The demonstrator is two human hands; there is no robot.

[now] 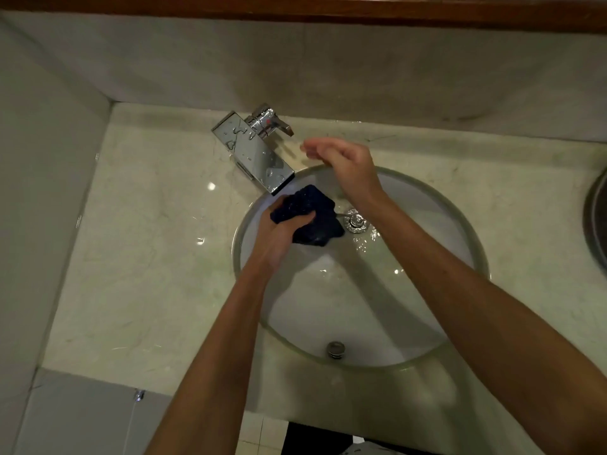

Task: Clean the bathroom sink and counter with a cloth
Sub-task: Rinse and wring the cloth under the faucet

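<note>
1. Down in the round glass-rimmed sink (460, 244), the left hand (279, 234) is clutching a dark blue cloth (315, 215), fingers curled round the bunched fabric.
2. That cloth is sitting just below the end of the flat chrome spout of the faucet (256, 152), and most of it is bulging out to the right of the left hand, toward the middle of the basin.
3. The cloth's right edge is lying just beside the metal drain (356, 221), partly in front of it; whether they are touching, I cannot tell.
4. The right hand (345, 162) is hovering over the far rim of the sink, near the faucet's lever handle, which is turned toward the right.
5. Its fingers are loosely bent and pointing left, holding nothing; the fingertips are blurred, and they are not touching the lever.
6. The right hand is sitting well apart from the cloth, farther back and a little to the right of it.
7. Water is glistening in the basin around the drain, and droplets are sitting on top of the spout.
8. The pale marble bench (147, 257) is surrounding the sink, with small wet glints showing on its left part.
9. An overflow fitting (335, 349) is showing on the near wall of the basin.
10. A dark round object (596, 221) is peeking in at the right edge of the bench, mostly cut off.
</note>
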